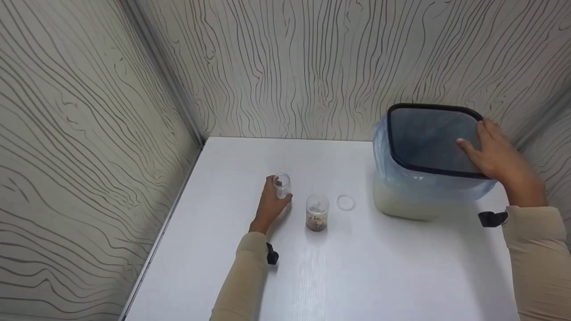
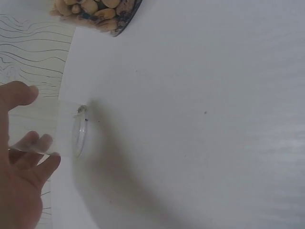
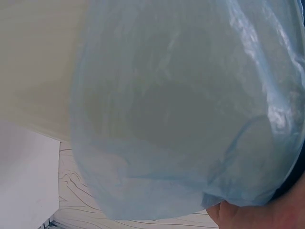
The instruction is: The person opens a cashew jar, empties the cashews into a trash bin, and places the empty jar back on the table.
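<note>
My left hand (image 1: 273,203) holds a small clear plastic jar (image 1: 282,189) between thumb and fingers at the left of the table. In the left wrist view, a few dark crumbs show at the end of this jar (image 2: 81,133) close over the tabletop. To its right stands a second clear jar (image 1: 317,216), partly filled with what look like mixed nuts (image 2: 97,12). My right hand (image 1: 499,154) grips the black rim (image 1: 428,169) of a pale trash bin (image 1: 401,203), thumb over the opening. A blue bag (image 3: 167,119) lines the bin and drapes over its outside.
A clear round lid (image 1: 345,203) lies flat on the white table (image 1: 357,276) between the nut jar and the bin. Wood-patterned walls (image 1: 285,67) enclose the table at the back and sides. The bin stands at the back right, near the wall.
</note>
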{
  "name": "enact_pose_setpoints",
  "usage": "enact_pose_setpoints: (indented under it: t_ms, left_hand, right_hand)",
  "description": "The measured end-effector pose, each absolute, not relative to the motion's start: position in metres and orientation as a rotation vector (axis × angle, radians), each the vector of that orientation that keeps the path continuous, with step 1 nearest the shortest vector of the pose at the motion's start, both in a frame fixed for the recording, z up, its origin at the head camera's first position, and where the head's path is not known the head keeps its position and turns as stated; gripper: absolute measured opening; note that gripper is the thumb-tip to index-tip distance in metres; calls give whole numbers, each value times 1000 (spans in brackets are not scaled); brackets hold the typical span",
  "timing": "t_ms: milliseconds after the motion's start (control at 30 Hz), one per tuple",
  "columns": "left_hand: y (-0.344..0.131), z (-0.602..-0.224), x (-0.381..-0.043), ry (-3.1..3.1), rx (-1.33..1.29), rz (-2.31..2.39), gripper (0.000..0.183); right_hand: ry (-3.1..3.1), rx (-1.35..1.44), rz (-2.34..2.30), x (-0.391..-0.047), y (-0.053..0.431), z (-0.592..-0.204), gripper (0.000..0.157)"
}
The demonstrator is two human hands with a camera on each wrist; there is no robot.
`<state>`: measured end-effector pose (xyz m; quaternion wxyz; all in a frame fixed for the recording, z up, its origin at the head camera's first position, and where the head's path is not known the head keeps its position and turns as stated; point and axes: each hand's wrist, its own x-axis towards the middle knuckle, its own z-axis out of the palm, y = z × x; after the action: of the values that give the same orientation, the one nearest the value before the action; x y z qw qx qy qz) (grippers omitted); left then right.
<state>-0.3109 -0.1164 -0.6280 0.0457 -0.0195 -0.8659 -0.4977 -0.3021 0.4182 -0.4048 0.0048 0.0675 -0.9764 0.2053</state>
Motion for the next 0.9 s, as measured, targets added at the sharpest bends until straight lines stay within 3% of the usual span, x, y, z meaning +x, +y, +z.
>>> enact_pose_setpoints:
  t_ms: [900]
  left_hand:
    - [-118,-637,-310,-2625,-65,-1563,83]
  right_hand:
    - [-3066,199,639,-301,418,-404,91]
